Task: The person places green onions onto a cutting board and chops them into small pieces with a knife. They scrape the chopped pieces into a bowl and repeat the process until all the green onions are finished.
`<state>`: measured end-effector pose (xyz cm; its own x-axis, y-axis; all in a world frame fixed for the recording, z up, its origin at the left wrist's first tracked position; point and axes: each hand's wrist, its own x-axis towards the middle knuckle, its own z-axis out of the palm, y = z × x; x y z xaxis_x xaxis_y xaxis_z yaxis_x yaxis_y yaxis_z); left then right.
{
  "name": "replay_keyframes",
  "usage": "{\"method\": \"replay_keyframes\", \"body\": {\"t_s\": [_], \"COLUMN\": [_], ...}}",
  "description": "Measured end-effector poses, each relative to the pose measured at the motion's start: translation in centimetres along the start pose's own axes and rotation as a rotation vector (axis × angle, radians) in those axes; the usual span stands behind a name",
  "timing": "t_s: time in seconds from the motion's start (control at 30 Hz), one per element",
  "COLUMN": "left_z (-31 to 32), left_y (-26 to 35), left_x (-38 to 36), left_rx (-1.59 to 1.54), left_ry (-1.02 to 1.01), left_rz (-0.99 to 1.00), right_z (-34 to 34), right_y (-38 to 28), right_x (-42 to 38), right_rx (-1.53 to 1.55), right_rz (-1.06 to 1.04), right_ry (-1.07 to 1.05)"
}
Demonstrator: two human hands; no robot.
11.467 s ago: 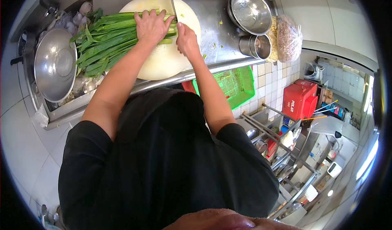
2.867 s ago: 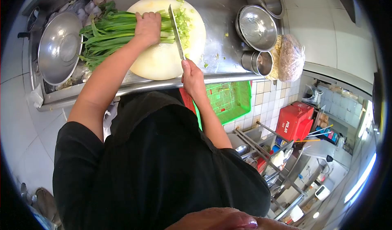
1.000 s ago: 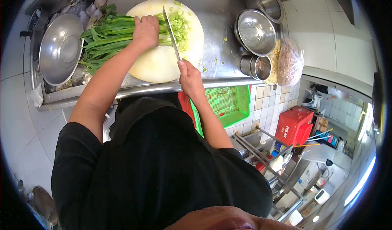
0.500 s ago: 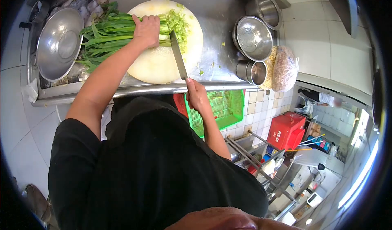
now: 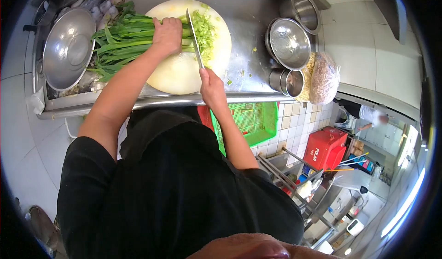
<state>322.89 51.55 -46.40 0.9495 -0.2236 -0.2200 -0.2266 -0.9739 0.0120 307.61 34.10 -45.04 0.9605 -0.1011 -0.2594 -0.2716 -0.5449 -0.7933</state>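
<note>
A thick bunch of green leafy stalks [image 5: 126, 40] lies sideways, its leaves to the left and its cut ends on a round, pale cutting board [image 5: 177, 77]. My left hand [image 5: 168, 34] is closed over the stalks near the cut ends, pressing them to the board. Gripped by its handle in my right hand [image 5: 212, 89] is a long knife [image 5: 195, 40]. Its blade points away from me, beside the cut ends. Just right of the blade, chopped green pieces [image 5: 205, 31] are heaped on the board.
A large metal bowl [image 5: 69, 49] stands at the left. Metal bowls [image 5: 290, 43], a small pot [image 5: 292, 83] and a filled plastic bag [image 5: 323, 77] sit at the counter's right end. Below the counter edge is a green crate [image 5: 264, 121]. Another person [image 5: 368, 115] is far right.
My right hand and the knife have moved away from my body, and the blade now reaches farther across the board. The left hand keeps its place on the stalks.
</note>
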Motion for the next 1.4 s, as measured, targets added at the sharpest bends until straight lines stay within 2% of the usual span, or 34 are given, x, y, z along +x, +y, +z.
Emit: {"method": "replay_keyframes", "body": {"t_s": [0.03, 0.1, 0.2, 0.3, 0.37, 0.43, 0.5, 0.67, 0.77, 0.8, 0.9, 1.0, 1.07, 1.13, 1.23, 1.4], "left_z": [0.3, 0.1, -0.7, -0.9, -0.7, -0.6, -0.1, 0.4, -0.4, -0.7, -0.4, 0.7, 1.5, 1.7, 0.8, -0.7], "left_y": [0.1, 0.1, 0.0, -0.3, -0.2, -0.2, -0.3, -0.2, -0.3, -0.3, -0.5, -0.5, -0.5, -0.8, -0.9, -0.7], "left_x": [0.1, -0.2, -0.6, -0.3, -0.4, -0.5, -0.4, -0.3, -0.4, -0.5, -0.6, -0.1, 0.0, 0.1, -0.2, -0.7], "left_rx": [0.004, -0.013, -0.032, -0.039, -0.054, -0.083, -0.077, -0.066, -0.092, -0.109, -0.103, -0.067, -0.070, -0.093, -0.117, -0.051], "left_ry": [0.007, -0.005, -0.026, -0.022, -0.012, 0.008, 0.022, 0.047, 0.030, 0.022, 0.063, 0.109, 0.129, 0.158, 0.140, 0.085], "left_rz": [-0.002, 0.009, 0.024, 0.016, 0.013, 0.009, 0.000, 0.001, 0.014, 0.023, 0.036, 0.031, 0.031, 0.039, 0.040, 0.028], "right_z": [1.0, 2.0, 0.4, 0.2, -1.9, -4.1, -6.0, -4.2, -3.4, -3.3, -1.8, 0.3, 2.0, 3.9, 2.9, -1.9], "right_y": [0.2, -0.1, -3.2, 3.3, 5.4, 4.6, 0.1, -2.6, -3.9, -4.1, -2.2, -0.6, -0.6, -0.4, -1.1, 2.2], "right_x": [1.4, 5.9, 5.5, 1.5, -3.2, -5.1, -5.8, -3.4, -2.4, -2.2, -2.4, -0.8, 3.5, 6.5, 6.0, -2.8], "right_rx": [-0.017, 0.063, 0.172, 0.033, 0.003, -0.001, 0.015, 0.176, 0.211, 0.176, -0.009, -0.016, -0.048, -0.021, 0.032, -0.056], "right_rz": [-0.053, 0.099, 0.359, 0.162, 0.162, 0.239, 0.386, 0.210, 0.264, 0.316, 0.142, 0.082, 0.077, -0.040, 0.134, 0.173], "right_ry": [0.040, -0.104, -0.222, -0.144, -0.150, -0.187, -0.237, -0.112, -0.151, -0.175, -0.073, -0.038, -0.081, -0.017, -0.095, -0.146]}}
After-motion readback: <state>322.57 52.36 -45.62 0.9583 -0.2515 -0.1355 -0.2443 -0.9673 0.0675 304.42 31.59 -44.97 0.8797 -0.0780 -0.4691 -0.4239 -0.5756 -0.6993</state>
